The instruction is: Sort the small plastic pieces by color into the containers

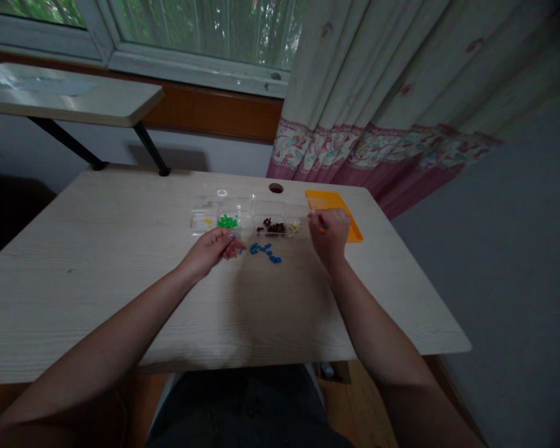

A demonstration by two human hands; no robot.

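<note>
A clear divided plastic box (252, 210) stands near the back of the table, its compartments holding small green pieces (228, 221), dark brown pieces (276, 228), cream pieces (294, 228) and a few yellow ones (208, 222). Loose blue pieces (264, 249) lie on the wood in front of it. My left hand (210, 250) is pinched just before the green compartment, with a small blue piece (233, 238) at its fingertips. Beside the box's right end, my right hand (331, 233) is closed above the near side of an orange tray (354, 231); what its fingers hold is too small to make out.
The pale wooden table (177, 323) has a round cable hole (275, 188) near its back edge. A raised shelf (65, 93) on black legs stands at the back left. A patterned curtain (350, 112) hangs behind the tray, next to a window (205, 31).
</note>
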